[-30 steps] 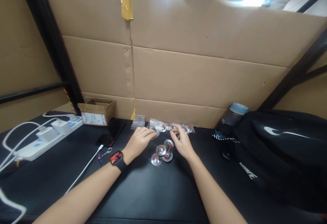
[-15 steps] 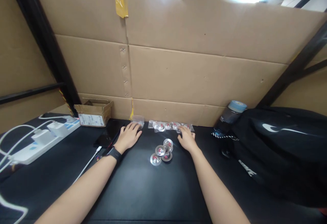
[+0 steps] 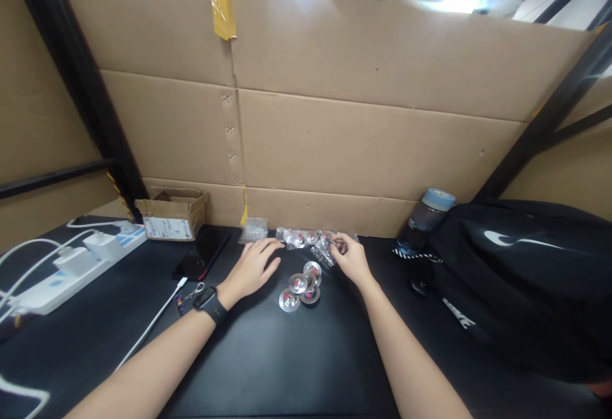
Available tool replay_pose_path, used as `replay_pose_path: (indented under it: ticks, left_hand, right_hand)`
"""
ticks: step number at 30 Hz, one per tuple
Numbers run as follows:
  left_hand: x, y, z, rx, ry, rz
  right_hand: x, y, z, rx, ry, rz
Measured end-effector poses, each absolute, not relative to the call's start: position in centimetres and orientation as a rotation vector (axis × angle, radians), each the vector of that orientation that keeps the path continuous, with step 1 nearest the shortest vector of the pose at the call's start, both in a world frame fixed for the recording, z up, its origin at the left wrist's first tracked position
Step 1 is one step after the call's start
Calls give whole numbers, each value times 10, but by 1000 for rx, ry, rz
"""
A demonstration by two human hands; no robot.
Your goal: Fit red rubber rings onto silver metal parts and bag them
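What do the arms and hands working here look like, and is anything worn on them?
They're a person's: the left hand and right hand wear no gloves, and no sleeves show on the forearms. A dark, squarish watch on a black strap circles the left wrist only.

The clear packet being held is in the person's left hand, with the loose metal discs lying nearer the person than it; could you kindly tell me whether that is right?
Not quite: the head view shows the clear packet in the right hand, not the left. The loose metal discs do lie nearer the person than it.
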State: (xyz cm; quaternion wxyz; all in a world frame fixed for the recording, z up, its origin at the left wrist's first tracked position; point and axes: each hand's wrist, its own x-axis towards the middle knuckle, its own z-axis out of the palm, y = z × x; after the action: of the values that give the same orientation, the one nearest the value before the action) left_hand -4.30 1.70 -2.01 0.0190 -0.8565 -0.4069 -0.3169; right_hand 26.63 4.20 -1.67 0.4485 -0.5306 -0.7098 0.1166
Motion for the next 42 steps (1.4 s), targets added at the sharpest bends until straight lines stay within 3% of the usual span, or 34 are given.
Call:
replay_pose_path:
  ticks: [6, 20, 28, 42]
  left_hand:
    - [-20, -11, -9, -2735, -1054, -1004]
    - [-16, -11, -16, -2627, -901, -937]
    - [-14, -14, -5, -2916, -772, -689]
    - [-12, -15, -12, -3091, -979, -932]
  right_hand:
    - [237, 18, 3, -984, -1557, 764]
    - [230, 10, 8, -1016, -1314, 1106]
    - [230, 15, -5, -1056, -1624, 941]
    - [234, 12, 0, -923, -1674, 977]
